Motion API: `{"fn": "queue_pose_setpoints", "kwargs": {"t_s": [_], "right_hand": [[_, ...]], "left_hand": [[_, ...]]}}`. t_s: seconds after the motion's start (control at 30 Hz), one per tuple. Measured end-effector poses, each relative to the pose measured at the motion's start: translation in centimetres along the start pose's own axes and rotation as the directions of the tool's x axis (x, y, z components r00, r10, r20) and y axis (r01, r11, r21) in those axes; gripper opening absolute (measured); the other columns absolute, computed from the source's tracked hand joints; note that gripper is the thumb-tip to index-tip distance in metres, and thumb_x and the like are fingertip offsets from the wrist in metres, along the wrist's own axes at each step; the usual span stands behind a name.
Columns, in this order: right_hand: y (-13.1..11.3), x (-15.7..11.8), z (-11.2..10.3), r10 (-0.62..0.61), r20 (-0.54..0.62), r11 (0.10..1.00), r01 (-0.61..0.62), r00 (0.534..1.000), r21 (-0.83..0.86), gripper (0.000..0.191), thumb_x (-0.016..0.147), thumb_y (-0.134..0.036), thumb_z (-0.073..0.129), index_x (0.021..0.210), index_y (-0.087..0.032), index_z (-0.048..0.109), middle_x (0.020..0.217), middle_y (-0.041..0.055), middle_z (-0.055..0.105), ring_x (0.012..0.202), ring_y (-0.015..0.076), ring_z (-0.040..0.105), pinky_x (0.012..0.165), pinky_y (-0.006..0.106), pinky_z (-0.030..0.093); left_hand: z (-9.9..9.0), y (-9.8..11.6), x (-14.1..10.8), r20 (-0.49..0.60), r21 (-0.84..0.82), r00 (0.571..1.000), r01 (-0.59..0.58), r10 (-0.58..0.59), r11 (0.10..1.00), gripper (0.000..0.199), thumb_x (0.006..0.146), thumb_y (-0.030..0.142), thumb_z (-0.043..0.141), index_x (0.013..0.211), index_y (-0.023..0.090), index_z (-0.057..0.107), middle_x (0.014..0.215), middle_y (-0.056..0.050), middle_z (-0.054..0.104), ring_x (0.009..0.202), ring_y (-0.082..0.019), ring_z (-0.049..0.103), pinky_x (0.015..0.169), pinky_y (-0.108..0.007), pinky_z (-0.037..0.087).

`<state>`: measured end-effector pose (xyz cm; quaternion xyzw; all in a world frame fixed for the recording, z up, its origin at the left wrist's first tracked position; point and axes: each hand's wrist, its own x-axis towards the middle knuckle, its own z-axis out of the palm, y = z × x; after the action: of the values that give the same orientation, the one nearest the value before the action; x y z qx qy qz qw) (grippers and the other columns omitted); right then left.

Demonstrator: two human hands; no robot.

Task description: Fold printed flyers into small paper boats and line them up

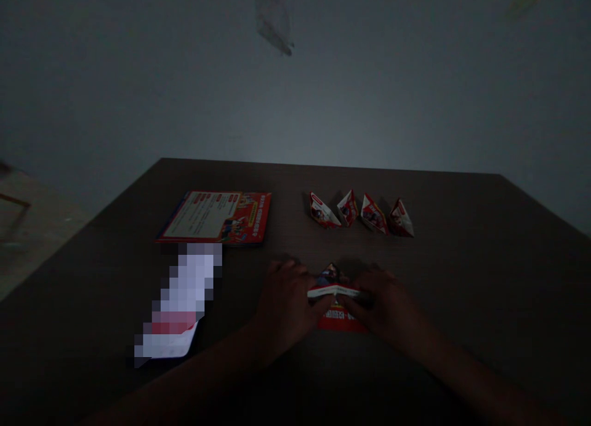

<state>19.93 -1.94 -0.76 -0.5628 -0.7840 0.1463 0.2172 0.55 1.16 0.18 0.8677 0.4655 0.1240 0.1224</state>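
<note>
Low in the middle of the head view, a partly folded sheet of printed paper (pixel 339 320) rests on the dark table (pixel 457 223). It is red with white characters, has a pointed top and a whitish folded strip across it. My left hand (pixel 289 306) grips its left side, thumb pressed near the middle. From the right, my right hand (pixel 385 309) holds the other side, its thumb close to the left one. Behind the hands stand several small folded paper boats (pixel 373 214) in a row, red and white.
A stack of red printed leaflets (pixel 203 215) lies at the back left. In front of it is a lit phone (pixel 178 340), its screen mostly blurred out. A pale wall (pixel 392 93) rises behind the table, with a clear plastic bag (pixel 276 16) on it.
</note>
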Motion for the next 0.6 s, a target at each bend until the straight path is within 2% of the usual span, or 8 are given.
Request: {"fn": "queue_pose_setpoints", "kwargs": {"t_s": [0.1,0.2,0.4,0.6], "right_hand": [[0.1,0.0,0.0,0.052,0.018,0.999,-0.052,0.998,0.000,0.005,0.075,-0.025,0.067,0.075,-0.020,0.067,0.071,0.0021,0.068,0.065,0.0191,0.061,0.065,0.033,0.041],[0.1,0.1,-0.1,0.097,0.036,0.995,-0.096,0.995,-0.011,0.009,0.076,-0.029,0.067,0.072,-0.020,0.067,0.068,0.0028,0.067,0.063,0.0192,0.061,0.058,0.030,0.041],[-0.2,0.1,-0.5,0.164,0.044,0.986,-0.165,0.985,-0.003,0.006,0.073,-0.027,0.069,0.076,-0.022,0.068,0.072,0.0029,0.069,0.068,0.0215,0.063,0.060,0.031,0.044],[-0.1,-0.1,-0.9,0.215,0.074,0.976,-0.218,0.974,0.028,0.005,0.073,-0.026,0.069,0.077,-0.023,0.069,0.071,0.0013,0.070,0.064,0.0204,0.065,0.057,0.030,0.045]], "left_hand": [[-0.1,-0.2,0.1,0.004,0.022,1.000,0.016,-0.016,1.000,0.034,0.078,0.050,0.060,0.070,0.018,0.068,0.078,-0.006,0.066,0.082,-0.023,0.054,0.076,-0.040,0.036],[-0.3,-0.2,0.1,0.025,0.037,0.999,0.023,-0.024,0.999,0.036,0.078,0.051,0.061,0.068,0.018,0.068,0.077,-0.006,0.066,0.081,-0.023,0.055,0.075,-0.040,0.036],[-0.9,-0.3,0.2,0.058,0.067,0.997,0.039,-0.043,0.997,0.039,0.076,0.054,0.061,0.070,0.017,0.069,0.078,-0.007,0.067,0.082,-0.024,0.056,0.074,-0.039,0.037],[-1.3,-0.6,0.2,0.094,0.095,0.994,0.049,-0.058,0.994,0.040,0.075,0.056,0.061,0.070,0.018,0.070,0.075,-0.006,0.067,0.078,-0.023,0.057,0.072,-0.038,0.037]]}}
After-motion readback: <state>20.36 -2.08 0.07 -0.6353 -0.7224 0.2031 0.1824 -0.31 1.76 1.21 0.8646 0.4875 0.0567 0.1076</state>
